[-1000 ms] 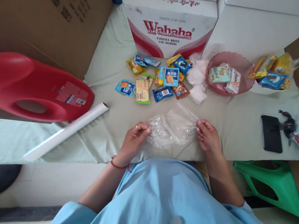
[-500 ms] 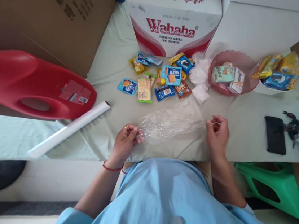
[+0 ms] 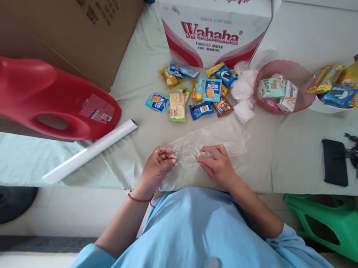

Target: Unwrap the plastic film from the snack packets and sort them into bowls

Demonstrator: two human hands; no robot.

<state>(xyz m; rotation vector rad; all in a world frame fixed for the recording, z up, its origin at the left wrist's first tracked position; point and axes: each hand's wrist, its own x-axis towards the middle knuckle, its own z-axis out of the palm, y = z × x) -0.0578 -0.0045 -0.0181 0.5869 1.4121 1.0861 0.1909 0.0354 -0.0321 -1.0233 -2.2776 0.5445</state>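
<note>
A clear plastic bag [image 3: 217,139] lies flat on the pale green cloth [image 3: 271,149] close to the table's near edge. My left hand [image 3: 158,165] pinches the bag's left end with curled fingers. My right hand [image 3: 216,164] rests on the bag's middle, palm down, fingers stretched over the film. Beyond the bag lies a scatter of small snack packets [image 3: 197,92] in blue, yellow and brown wrappers.
A pink bowl [image 3: 287,69] with packets and a white bowl [image 3: 327,106] with more snacks stand at the back right. A Wahaha carton [image 3: 211,33], a red plastic stool [image 3: 40,95], a white roll [image 3: 90,151], a black phone [image 3: 335,162] and a green stool [image 3: 331,222] surround the spot.
My right hand let go of the bag's right end and moved left onto its middle. The bag went from bunched between both hands to lying spread on the cloth.
</note>
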